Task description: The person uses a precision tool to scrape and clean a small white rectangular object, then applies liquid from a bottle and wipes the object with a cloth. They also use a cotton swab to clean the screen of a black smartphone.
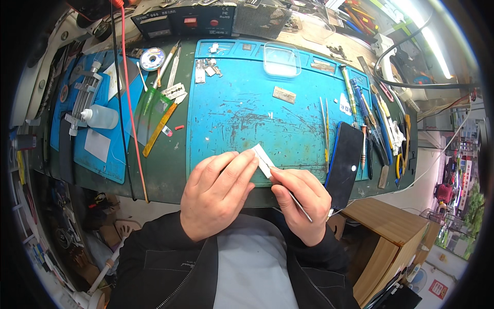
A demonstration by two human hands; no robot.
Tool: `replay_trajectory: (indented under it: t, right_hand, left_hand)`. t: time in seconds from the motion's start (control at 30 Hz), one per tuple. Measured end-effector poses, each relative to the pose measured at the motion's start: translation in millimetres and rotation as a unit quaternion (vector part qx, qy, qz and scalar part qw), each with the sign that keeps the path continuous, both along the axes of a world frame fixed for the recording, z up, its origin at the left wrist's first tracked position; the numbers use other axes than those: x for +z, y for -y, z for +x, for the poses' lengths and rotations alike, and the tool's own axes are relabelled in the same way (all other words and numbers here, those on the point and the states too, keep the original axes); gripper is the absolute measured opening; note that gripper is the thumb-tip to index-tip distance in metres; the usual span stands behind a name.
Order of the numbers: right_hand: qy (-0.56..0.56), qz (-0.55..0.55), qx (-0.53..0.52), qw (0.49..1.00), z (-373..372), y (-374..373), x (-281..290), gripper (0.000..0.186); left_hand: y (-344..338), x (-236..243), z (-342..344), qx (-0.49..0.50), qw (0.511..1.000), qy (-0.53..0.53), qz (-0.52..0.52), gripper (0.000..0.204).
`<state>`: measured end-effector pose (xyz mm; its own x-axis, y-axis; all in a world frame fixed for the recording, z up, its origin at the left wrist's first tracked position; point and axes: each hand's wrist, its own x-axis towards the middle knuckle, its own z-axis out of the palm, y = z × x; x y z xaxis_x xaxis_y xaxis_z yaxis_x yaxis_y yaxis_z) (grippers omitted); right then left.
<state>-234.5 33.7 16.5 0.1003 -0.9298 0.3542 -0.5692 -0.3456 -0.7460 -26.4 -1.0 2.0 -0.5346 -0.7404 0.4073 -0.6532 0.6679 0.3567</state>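
Note:
My left hand [218,190] is closed on a small white flat strip [263,158], its fingers lying along the strip's left side. A short dark mark shows on the strip's face. Pinched in my right hand [303,202] is a thin metal tool [300,207]; its shaft sticks out below the fingers, and its tip meets the strip's right edge. The kind of tool is hidden by the fingers. Both hands are just above the near edge of the blue work mat [236,118].
A dark phone [345,162], tweezers [325,126] and screwdrivers [360,105] lie at right. A clear box [282,61] and metal plate [284,95] are on the mat. At left are a bottle [102,117], a solder spool [152,59] and hanging red and black cables [129,103].

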Motion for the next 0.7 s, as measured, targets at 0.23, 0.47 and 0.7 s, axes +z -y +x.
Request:
replay_trajectory:
  t: [0.23,0.47,0.7]
  right_hand:
    - [-0.006,0.0,0.0,1.0,-0.5,2.5,2.0,0.028]
    - [-0.01,0.0,0.0,1.0,0.2,1.3,3.9,0.028]
    - [-0.004,0.006,0.001,1.0,0.3,0.6,5.5,0.028]
  left_hand:
    - [0.9,-0.7,-0.9,0.001,1.0,0.007,0.003,0.048]
    - [-1.4,-0.6,-0.4,0.006,1.0,0.014,0.001,0.048]
    - [2.7,6.3,-0.4,0.007,0.999,-0.038,0.03,0.047]
